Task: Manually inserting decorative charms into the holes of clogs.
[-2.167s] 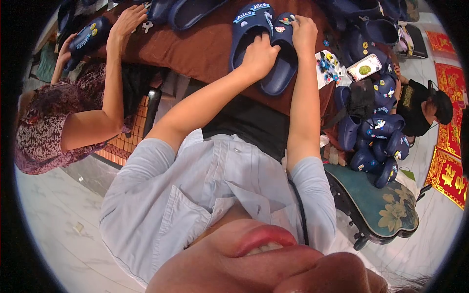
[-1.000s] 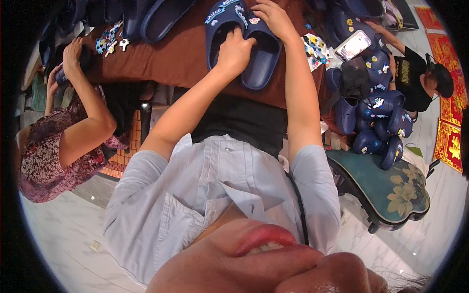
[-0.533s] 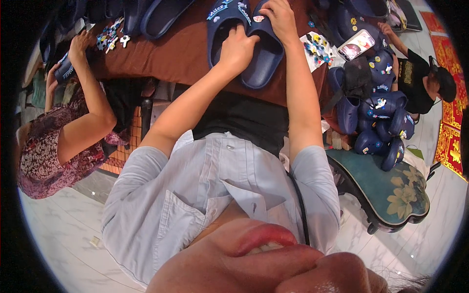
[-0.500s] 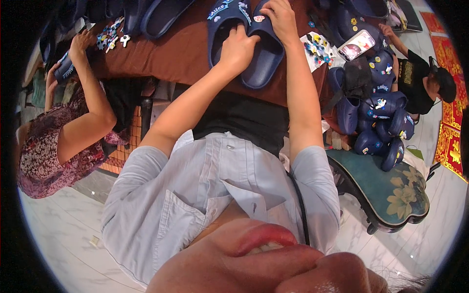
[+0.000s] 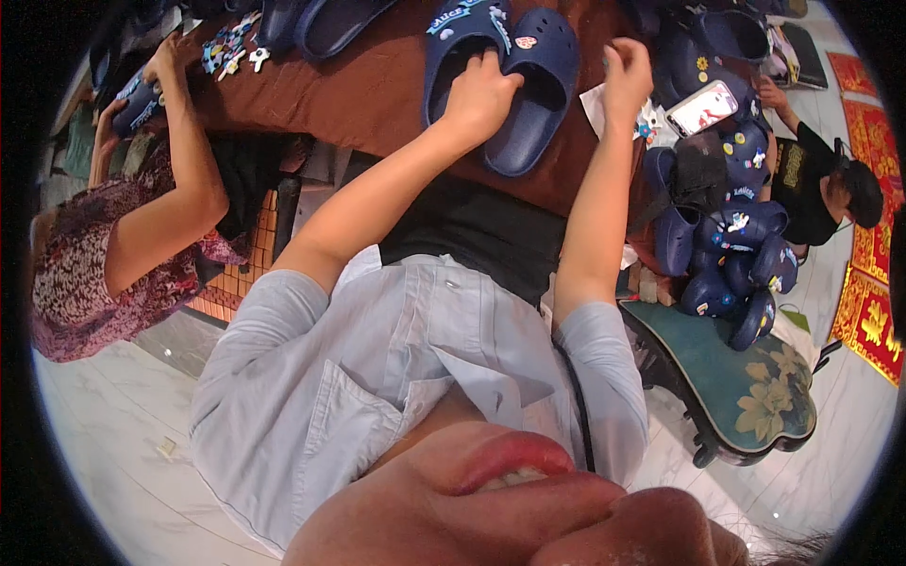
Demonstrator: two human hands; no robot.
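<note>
Two navy clogs lie side by side on the brown cloth. The left clog (image 5: 469,47) carries blue-and-white lettered charms; the right clog (image 5: 533,118) has a small round pinkish charm near its holes. My left hand (image 5: 478,99) grips the adjoining sides of the pair, its fingers in the left clog's opening and its thumb toward the right one. Off to the right, apart from the clogs, my right hand (image 5: 629,80) is raised over a white sheet (image 5: 593,106) with loose charms (image 5: 649,123). Its fingers are loosely curled and apart, with nothing visible in them.
A phone (image 5: 701,108) rests among several decorated navy clogs (image 5: 741,226) piled at the right. A teal flowered stool (image 5: 727,387) stands below. At left, a co-worker's hands (image 5: 162,64) hold a navy clog near more charms (image 5: 231,47). Another person (image 5: 816,179) works at far right.
My right hand has left the right clog and moved right, over the sheet of charms. The left hand keeps its place on the pair. The whole view has shifted slightly.
</note>
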